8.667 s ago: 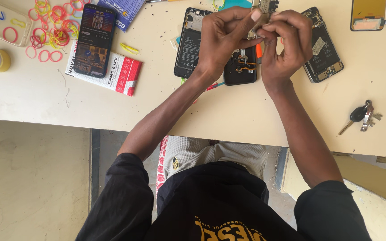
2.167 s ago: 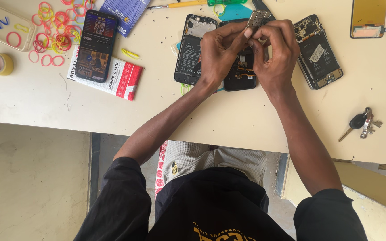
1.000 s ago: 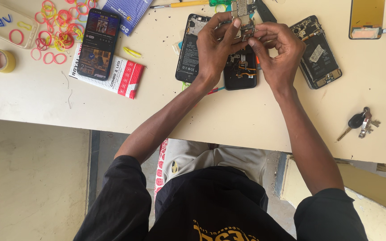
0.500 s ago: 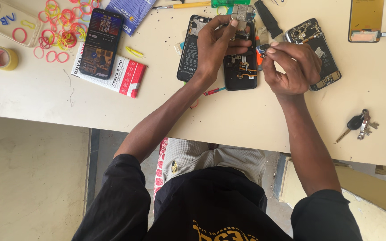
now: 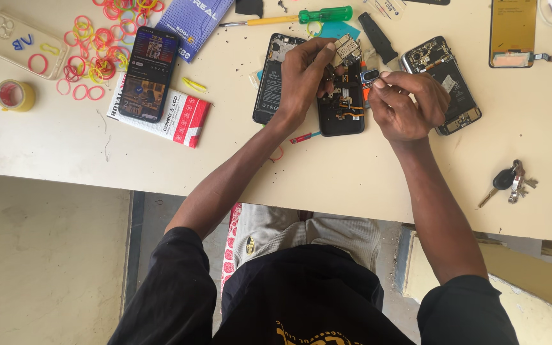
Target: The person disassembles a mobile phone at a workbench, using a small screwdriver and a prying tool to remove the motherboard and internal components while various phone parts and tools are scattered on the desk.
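- Bunch of keys [image 5: 509, 183] lying near the counter [image 5: 352, 185] front edge, well right of both hands.
- Right hand [image 5: 409, 104] raised just right of the opened black phone [image 5: 341, 102]; fingers [image 5: 384, 80] pinched on a small dark rounded part [image 5: 370, 75].
- Opened black phone flat on the counter between the hands, long axis running near to far, top end pointing away; innards exposed, orange flex visible.
- Left hand [image 5: 301, 75] over the phone's upper left; fingers [image 5: 324, 54] grasping a small circuit board [image 5: 346, 49] held above the far end.
- Second opened phone [image 5: 271, 80] just left, partly under the left hand, parallel.
- Third opened phone [image 5: 443, 84] right of the right hand, tilted.
- Lit phone [image 5: 151, 73] on a red-and-white box [image 5: 183, 118], far left.
- Green-handled screwdriver [image 5: 289, 17] at the far edge, lying crosswise.
- Coloured rubber bands [image 5: 97, 51] scattered far left; tape roll [image 5: 14, 96] beside them.
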